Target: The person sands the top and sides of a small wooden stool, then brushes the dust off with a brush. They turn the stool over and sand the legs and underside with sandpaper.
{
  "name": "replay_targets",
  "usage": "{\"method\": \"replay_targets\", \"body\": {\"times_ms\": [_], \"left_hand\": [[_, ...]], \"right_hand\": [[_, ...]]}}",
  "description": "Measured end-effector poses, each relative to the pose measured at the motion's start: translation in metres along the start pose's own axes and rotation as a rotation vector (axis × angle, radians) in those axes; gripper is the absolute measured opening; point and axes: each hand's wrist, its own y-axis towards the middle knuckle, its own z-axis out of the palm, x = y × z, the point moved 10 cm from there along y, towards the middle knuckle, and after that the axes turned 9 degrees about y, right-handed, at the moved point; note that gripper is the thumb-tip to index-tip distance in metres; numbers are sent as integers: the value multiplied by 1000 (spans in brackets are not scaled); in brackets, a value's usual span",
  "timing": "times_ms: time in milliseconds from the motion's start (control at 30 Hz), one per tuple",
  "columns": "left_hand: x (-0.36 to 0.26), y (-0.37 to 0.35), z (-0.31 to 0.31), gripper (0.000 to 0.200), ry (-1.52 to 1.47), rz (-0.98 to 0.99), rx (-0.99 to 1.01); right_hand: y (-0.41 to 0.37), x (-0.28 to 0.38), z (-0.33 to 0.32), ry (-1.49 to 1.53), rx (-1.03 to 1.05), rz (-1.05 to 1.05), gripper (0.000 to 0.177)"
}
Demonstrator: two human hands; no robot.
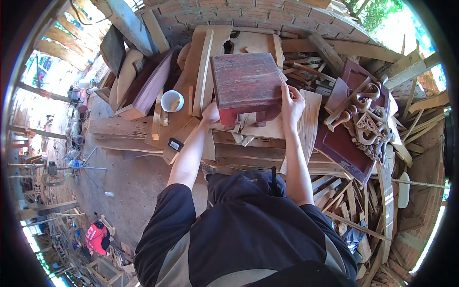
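A small wooden stool (246, 79) with a worn reddish-brown top and red legs stands on the stacked boards in front of me. My left hand (211, 114) is closed at its near left corner, fingers partly hidden behind it. At the stool's right edge my right hand (292, 102) is pinched around a thin light-brown piece (282, 76), which rests against the top's edge. I cannot make out what that piece is. Left of the stool, a white bucket (171, 102) holds something small and tan. A small black object (175, 144) lies near my left forearm.
Carved wooden ornaments (368, 119) lie on dark red panels (346, 150) to the right. Scrap wood (354, 201) is piled below them. A brick wall (267, 19) rises behind the boards. At lower left, a person in a red shirt (97, 238) is low to the floor.
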Motion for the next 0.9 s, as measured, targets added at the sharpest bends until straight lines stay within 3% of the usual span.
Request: {"method": "replay_targets", "body": {"times_ms": [233, 300, 433, 500, 533, 567, 633, 700, 900], "left_hand": [[19, -15, 18, 38, 185, 93, -5], [-42, -58, -47, 35, 364, -100, -10], [-41, -122, -128, 37, 332, -309, -294], [-34, -150, -156, 40, 250, -232, -406], [-26, -165, -166, 38, 200, -181, -455], [-19, -181, -173, 37, 149, -131, -504], [-15, -211, -186, 30, 69, -173, -503], [-6, -234, -189, 29, 67, -214, -493], [2, -268, -176, 27, -141, -256, -530]], "right_hand": [[1, 0, 2, -2, -26, -60, 42], [2, -2, 1, -1, -10, -24, 45], [3, -6, 4, 151, 107, -27, 56], [12, -35, -8, 291, 63, 9, 52], [14, -53, -19, 334, 24, 145, 46], [26, -77, -35, 316, -52, 80, 42], [40, -136, -51, 466, -11, 309, 43], [48, -167, -67, 379, 44, 391, 43], [84, -191, -89, 64, 0, 50, 37]]}}
